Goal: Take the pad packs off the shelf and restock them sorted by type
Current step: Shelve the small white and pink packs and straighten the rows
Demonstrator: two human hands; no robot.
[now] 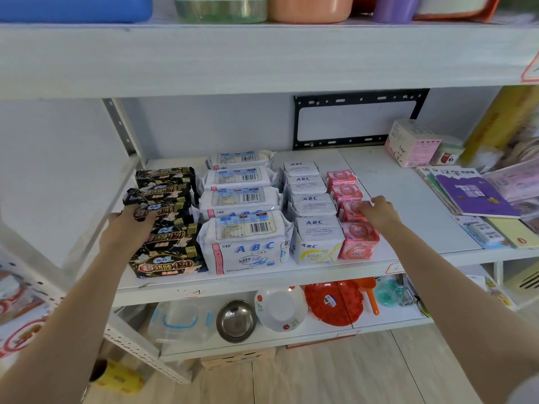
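On the white shelf board (388, 182) the pad packs stand in four rows running front to back. From the left: black packs (169, 258), large white ABC packs (245, 243), small white ABC packs (318, 237), small pink packs (358, 240). My left hand (128, 228) grips a black pack (159, 212) in the middle of its row, fingers curled over its left end. My right hand (379, 209) holds a pink pack (354, 209), second from the front, fingers on its top and right side.
To the right on the same board lie a purple book (472, 193), a pink box (411, 144) and small packets (487, 233). Plastic basins (309, 8) sit on the shelf above. Bowls (236, 320), plates and a red tray (334, 303) fill the shelf below.
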